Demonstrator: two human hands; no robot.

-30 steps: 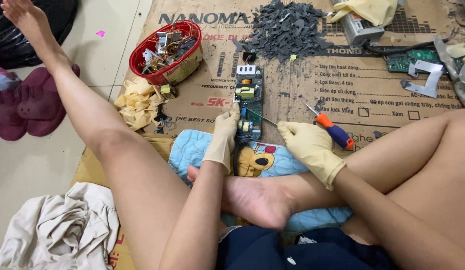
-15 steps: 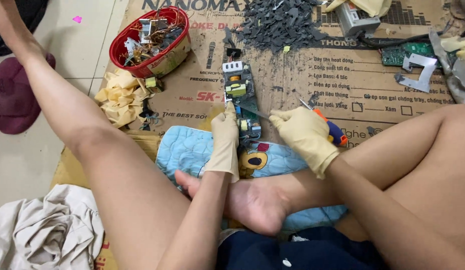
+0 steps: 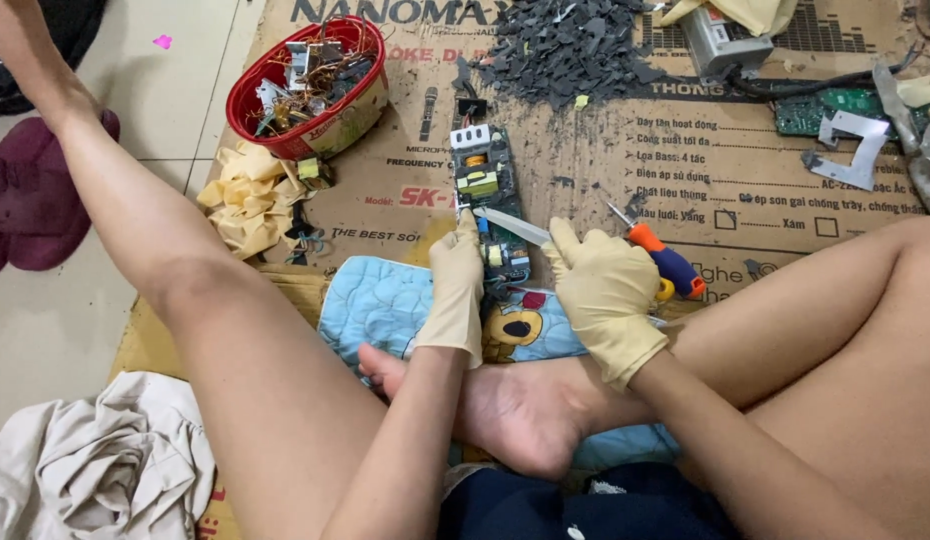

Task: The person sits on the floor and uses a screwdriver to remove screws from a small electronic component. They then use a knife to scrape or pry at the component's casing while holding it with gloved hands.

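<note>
Two gloved hands at work on one green circuit board (image 3: 490, 200), which lies lengthwise on flattened cardboard (image 3: 605, 190) just beyond a blue quilted cushion (image 3: 385, 300).

Progress, as judged from the layout: the board is already out of any casing and bare on the cardboard, yet it carries most of its parts, among them a white connector block at the far end, a yellow coil and other components further along. Stripping of this board appears barely begun. A red basket (image 3: 307, 85) to the far left holds a heap of removed parts and copper wire; a pile of dark grey fragments (image 3: 565, 45) lies beyond the board. Both suggest much similar work already finished on other items.

Left hand (image 3: 455, 290): fingers extended and close together, pressed against the board's left edge, steadying it; nothing gripped.

Right hand (image 3: 605, 290): closed round the handle of a knife (image 3: 513, 226), blade angled leftward with its tip over the board's middle.

Orange-and-blue screwdriver (image 3: 660, 255): idle on the cardboard, just beside the right hand.
</note>
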